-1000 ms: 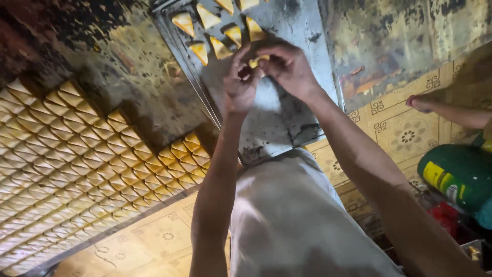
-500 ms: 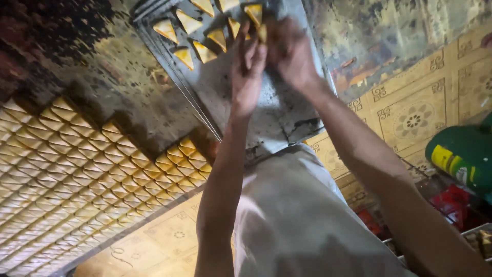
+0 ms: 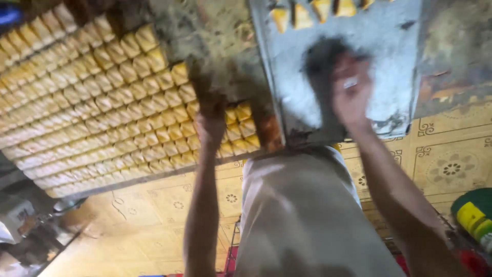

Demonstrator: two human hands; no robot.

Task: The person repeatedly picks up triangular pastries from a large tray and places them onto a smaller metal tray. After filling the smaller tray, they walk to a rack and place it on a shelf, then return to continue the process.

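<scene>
The big tray (image 3: 102, 113) on the left is packed with yellow pieces, while the metal tray (image 3: 369, 77) on the right holds just a few yellow wedges (image 3: 312, 13) at its far edge. The left hand (image 3: 210, 123) reaches to the full tray's near right corner, the right hand (image 3: 351, 95) hovers over bare metal; both are blurred, so I cannot tell their grip.

Left hand (image 3: 210, 125) over yellow pieces (image 3: 102, 97), right hand (image 3: 351, 95) over metal tray (image 3: 389, 66)

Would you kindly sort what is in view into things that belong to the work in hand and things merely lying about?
In the work:
left hand
right hand
metal tray
yellow pieces on it
large rack of yellow pieces

Lying about:
green container
patterned floor
</scene>
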